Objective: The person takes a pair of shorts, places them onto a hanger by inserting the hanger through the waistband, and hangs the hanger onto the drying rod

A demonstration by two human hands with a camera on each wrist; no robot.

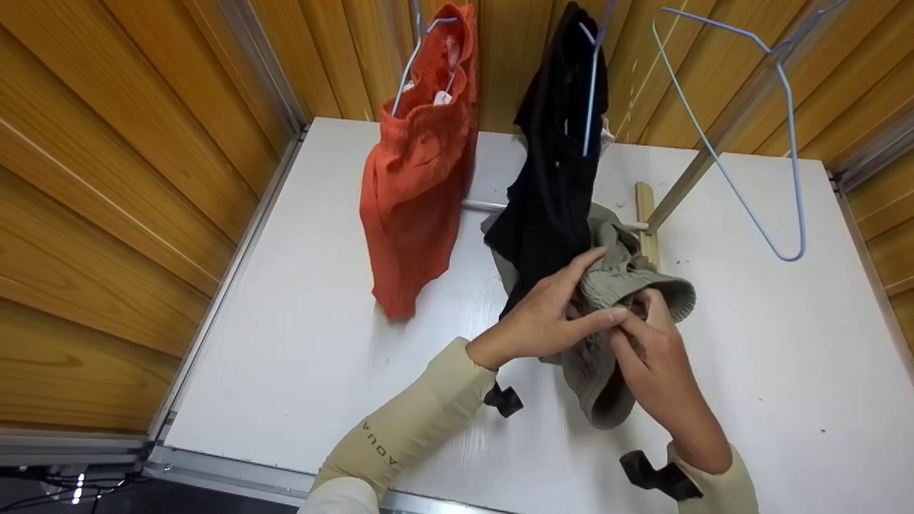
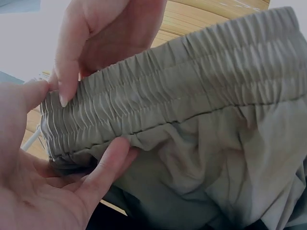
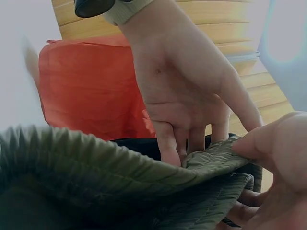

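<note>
Olive-green pants point(image 1: 607, 278) with a gathered elastic waistband point(image 2: 158, 86) are bunched between both hands, below a hanging black garment. My left hand point(image 1: 543, 314) holds the waistband, its fingers spread along the outside and its thumb at the edge. My right hand point(image 1: 657, 357) pinches the end of the waistband, with some fingertips inside the opening. The two thumbs meet there. In the right wrist view, the left hand point(image 3: 182, 81) reaches down behind the band, and the right hand point(image 3: 278, 158) grips its folded end. Whether the legs are long or short is hidden.
Red pants point(image 1: 414, 185) hang from a blue hanger at left, and the black garment point(image 1: 557, 164) from another. A bare blue hanger point(image 1: 792, 143) hangs at right. Behind the olive pants stands a wooden rack post point(image 1: 685, 189) on the white table point(image 1: 285, 321). Wood-panelled walls surround it.
</note>
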